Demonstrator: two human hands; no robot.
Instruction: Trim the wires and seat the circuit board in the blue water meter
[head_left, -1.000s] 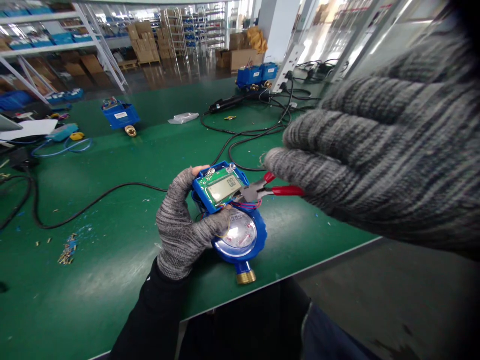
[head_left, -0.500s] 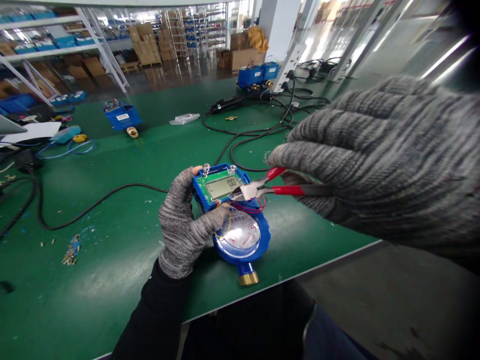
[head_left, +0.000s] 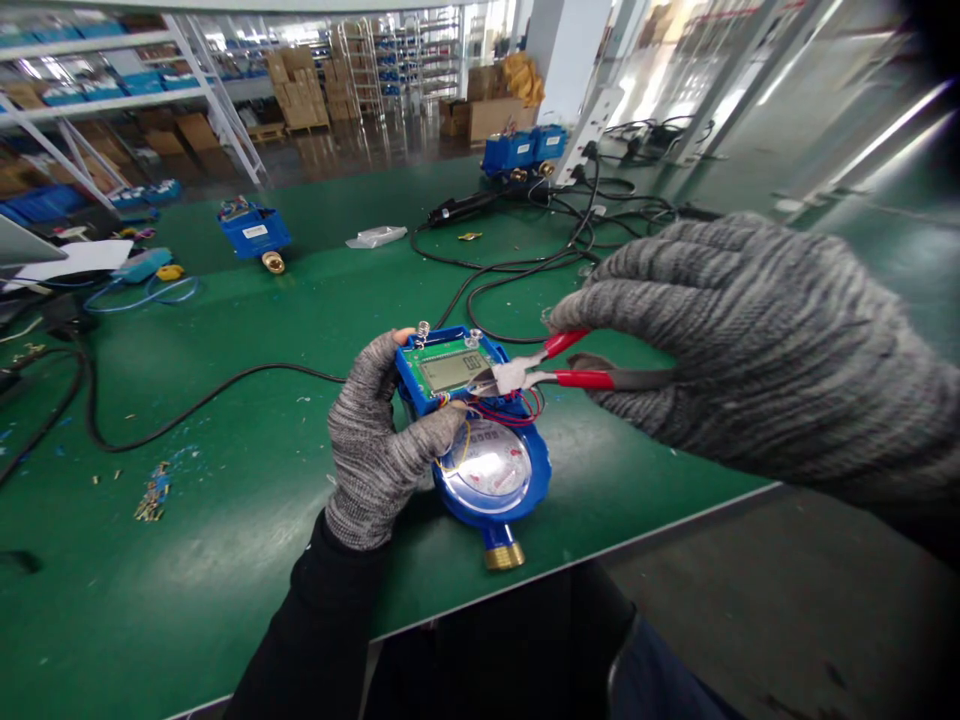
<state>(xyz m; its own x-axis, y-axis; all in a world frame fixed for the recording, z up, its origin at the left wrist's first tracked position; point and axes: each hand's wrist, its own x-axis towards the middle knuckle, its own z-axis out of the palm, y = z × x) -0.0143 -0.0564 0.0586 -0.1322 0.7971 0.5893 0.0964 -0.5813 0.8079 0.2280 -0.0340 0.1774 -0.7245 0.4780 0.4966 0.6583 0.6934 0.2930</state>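
Note:
A blue water meter (head_left: 491, 470) with a round dial and a brass threaded end lies near the table's front edge. On its far side sits a box holding a green circuit board with a lit display (head_left: 454, 371). My left hand (head_left: 379, 440), in a grey knit glove with bare fingertips, grips this box, thumb on its near edge. In my gloved right hand (head_left: 720, 320) are red-handled diagonal cutters (head_left: 517, 375), their jaws at the box's right near corner, beside red and dark wires (head_left: 510, 410). Whether the jaws touch a wire, I cannot tell.
Another blue meter (head_left: 255, 232) stands at the back left, and two more (head_left: 521, 148) by a white power strip (head_left: 592, 135). Black cables (head_left: 517, 265) cross the green table (head_left: 247, 560). Small screws (head_left: 154, 495) lie at left, a clear plastic bag (head_left: 376, 237) farther back.
The whole view has shifted slightly, moving everything a little rightward. My hands, the cutters and the meter keep nearly the same places relative to one another.

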